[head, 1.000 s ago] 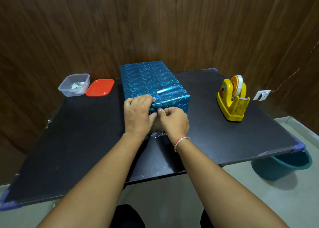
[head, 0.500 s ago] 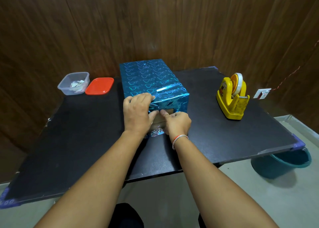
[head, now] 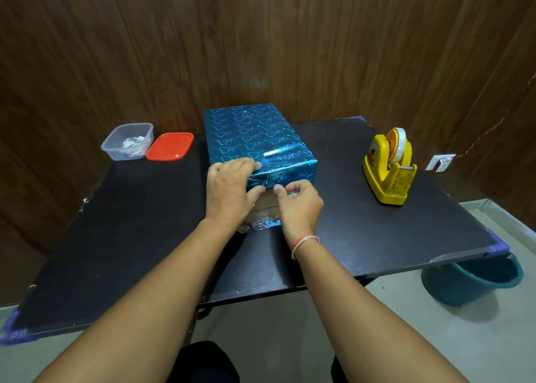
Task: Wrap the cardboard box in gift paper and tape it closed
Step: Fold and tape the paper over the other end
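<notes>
Head view: your left hand point(head: 232, 191) lies over the near-left top corner of the cardboard box point(head: 265, 205), fingers curled over the edge and thumb pressing the blue heart-print gift paper point(head: 255, 141) against the near end. Your right hand point(head: 298, 205) pinches the hanging paper flap at the middle of that end, fingers bent. Bare cardboard shows between your hands, and a strip of paper lies on the black table point(head: 116, 237) under them. The box sits mid-table, its far end near the wooden wall. Open tabletop lies left and right of it. A yellow tape dispenser point(head: 388, 170) stands well apart to the right; a clear plastic container point(head: 127, 141) and red lid point(head: 169, 146) sit at the far-left edge. A teal bucket point(head: 475, 281) is below the right corner.
</notes>
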